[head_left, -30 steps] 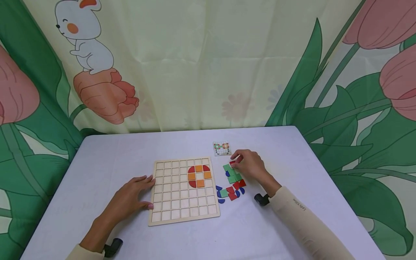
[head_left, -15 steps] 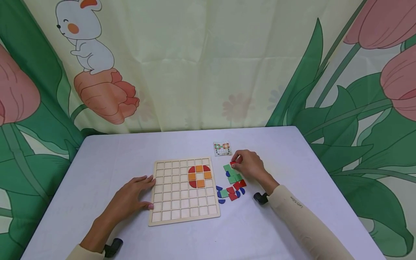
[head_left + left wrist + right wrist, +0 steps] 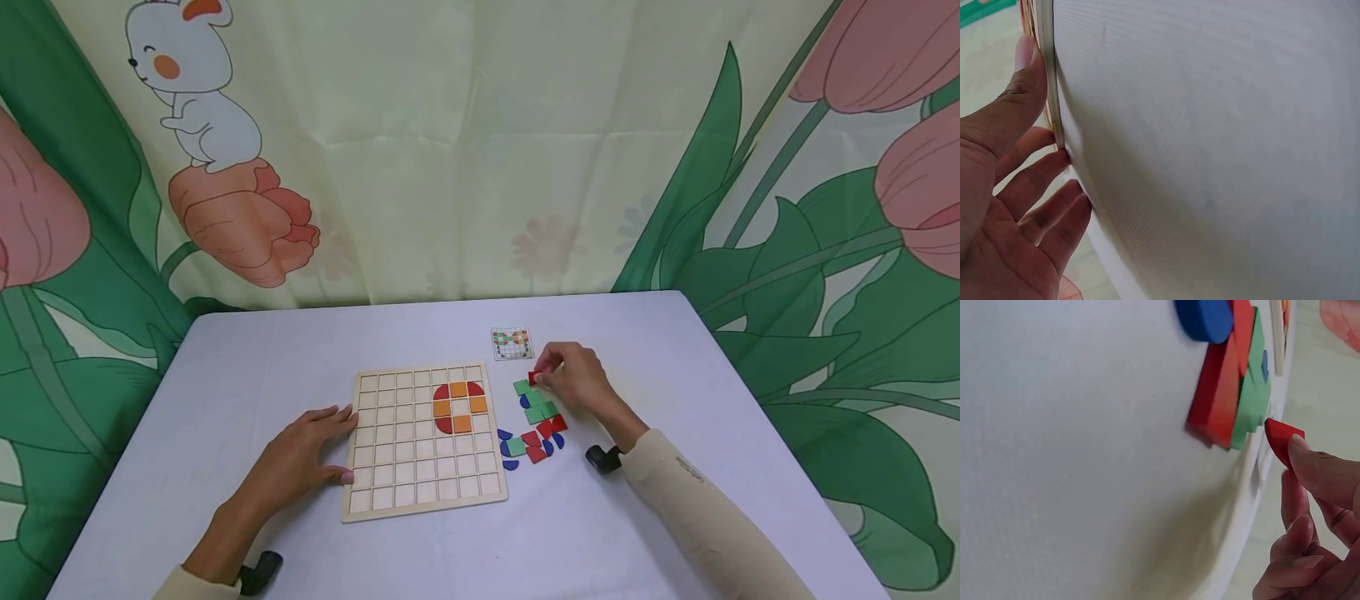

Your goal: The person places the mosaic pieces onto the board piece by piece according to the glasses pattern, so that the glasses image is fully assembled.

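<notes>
My right hand (image 3: 577, 375) pinches a red quarter-round tile (image 3: 1282, 439) between thumb and fingers, above the far end of the loose tiles. My left hand (image 3: 300, 450) lies along the left edge of a wooden grid board (image 3: 397, 475), with its thumb and straight fingertips at the rim. In the left wrist view the left fingers (image 3: 1035, 187) reach the board's side. Toward the board's upper right, red quarter-round tiles (image 3: 444, 425) and orange square tiles (image 3: 459, 389) form a ring around a bare cell, whose lower right corner is a bare cell too.
Green square tiles (image 3: 536, 414), red tiles (image 3: 536, 454) and blue half-round tiles (image 3: 512, 465) lie loosely right of the board. A small printed pattern card (image 3: 512, 343) lies beyond them. The white table (image 3: 637, 333) ends at a patterned curtain (image 3: 420, 208).
My right hand has shifted very slightly up and left with the red tile in its fingers. My left hand and the board hold their places.
</notes>
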The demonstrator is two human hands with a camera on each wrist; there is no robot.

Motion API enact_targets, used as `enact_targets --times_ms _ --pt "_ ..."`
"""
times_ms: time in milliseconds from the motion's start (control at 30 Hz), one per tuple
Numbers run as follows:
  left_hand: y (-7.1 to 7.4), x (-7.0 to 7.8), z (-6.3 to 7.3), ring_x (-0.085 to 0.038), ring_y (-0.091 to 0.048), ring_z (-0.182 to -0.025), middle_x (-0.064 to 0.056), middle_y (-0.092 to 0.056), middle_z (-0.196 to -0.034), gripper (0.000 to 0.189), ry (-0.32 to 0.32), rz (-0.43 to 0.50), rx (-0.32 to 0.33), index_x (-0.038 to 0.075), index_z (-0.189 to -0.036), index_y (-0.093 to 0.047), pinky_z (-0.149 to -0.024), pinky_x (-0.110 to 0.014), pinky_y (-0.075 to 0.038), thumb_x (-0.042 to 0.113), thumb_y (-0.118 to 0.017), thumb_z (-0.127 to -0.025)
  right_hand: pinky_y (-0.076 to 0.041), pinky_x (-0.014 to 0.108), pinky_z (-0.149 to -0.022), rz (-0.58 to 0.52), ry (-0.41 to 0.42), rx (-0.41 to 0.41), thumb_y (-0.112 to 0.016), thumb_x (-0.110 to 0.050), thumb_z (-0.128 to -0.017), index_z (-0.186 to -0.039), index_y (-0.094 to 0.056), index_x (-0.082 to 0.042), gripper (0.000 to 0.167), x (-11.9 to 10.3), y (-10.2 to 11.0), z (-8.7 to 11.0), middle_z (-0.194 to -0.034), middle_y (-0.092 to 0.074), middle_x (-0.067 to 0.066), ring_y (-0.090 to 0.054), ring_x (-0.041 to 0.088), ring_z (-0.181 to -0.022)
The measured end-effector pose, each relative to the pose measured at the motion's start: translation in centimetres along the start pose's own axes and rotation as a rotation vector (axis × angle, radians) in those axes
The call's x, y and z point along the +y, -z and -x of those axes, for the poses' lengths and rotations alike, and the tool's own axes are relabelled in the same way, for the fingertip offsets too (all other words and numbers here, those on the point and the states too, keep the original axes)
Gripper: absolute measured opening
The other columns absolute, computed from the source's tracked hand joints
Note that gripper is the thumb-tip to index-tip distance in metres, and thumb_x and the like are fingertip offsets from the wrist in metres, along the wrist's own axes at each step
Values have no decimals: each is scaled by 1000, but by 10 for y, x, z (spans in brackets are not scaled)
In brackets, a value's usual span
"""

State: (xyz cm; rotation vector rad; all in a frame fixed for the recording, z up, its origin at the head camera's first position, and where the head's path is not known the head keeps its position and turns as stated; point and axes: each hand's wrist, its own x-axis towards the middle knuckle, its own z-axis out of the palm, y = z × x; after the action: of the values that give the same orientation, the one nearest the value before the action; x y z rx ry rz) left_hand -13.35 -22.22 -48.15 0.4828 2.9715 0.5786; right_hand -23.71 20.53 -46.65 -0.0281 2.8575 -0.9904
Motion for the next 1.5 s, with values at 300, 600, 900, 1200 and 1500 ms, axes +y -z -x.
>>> enact_targets --times_ms 300,600,900,1200,1500 --pt "1 1 0 -43 -50 -147 -13 -56 -159 91 2 6 -3 5 -146 -64 -113 -63 -48 33 -98 -67 -54 30 -68 -59 38 1 -85 -15 -92 -92 -74 -21 13 -17 -5 13 -88 -69 1 -61 23 -92" --pt "1 0 1 -44 -50 -147 -13 -56 -159 91 -1 8 -2 5 -146 -64 -112 -64 -49 32 -98 -67 -49 29 -60 -64 93 -87 -87 -17 -90 -89 -75 -24 14 -37 -21 29 -81 -68 -4 -58 20 -80" --pt "-1 -3 1 -43 -51 -147 -13 -57 -159 91 -8 4 3 5 -146 -64 -111 -63 -50 33 -98 -67 -51 29 -63 -76 102 -139 -88 -16 -89 -85 -76 -25 15 -49 -38 38 -79 -67 -5 -61 18 -80" --pt "-1 -2 -2 -43 -50 -148 -13 -56 -159 93 23 -4 -17 6 -148 -63 -114 -64 -48 34 -99 -67 -47 31 -66 -43 137 -154 -88 -18 -89 -83 -75 -22 16 -56 -49 39 -75 -67 -6 -61 15 -74" --pt "0 -2 -1 -42 -50 -148 -12 -56 -160 93 8 8 -16 6 -148 -62 -113 -63 -49 36 -98 -68 -45 30 -63 89 131 -142 -89 -23 -88 -80 -73 -24 18 -60 -56 38 -73 -65 -8 -59 13 -71"
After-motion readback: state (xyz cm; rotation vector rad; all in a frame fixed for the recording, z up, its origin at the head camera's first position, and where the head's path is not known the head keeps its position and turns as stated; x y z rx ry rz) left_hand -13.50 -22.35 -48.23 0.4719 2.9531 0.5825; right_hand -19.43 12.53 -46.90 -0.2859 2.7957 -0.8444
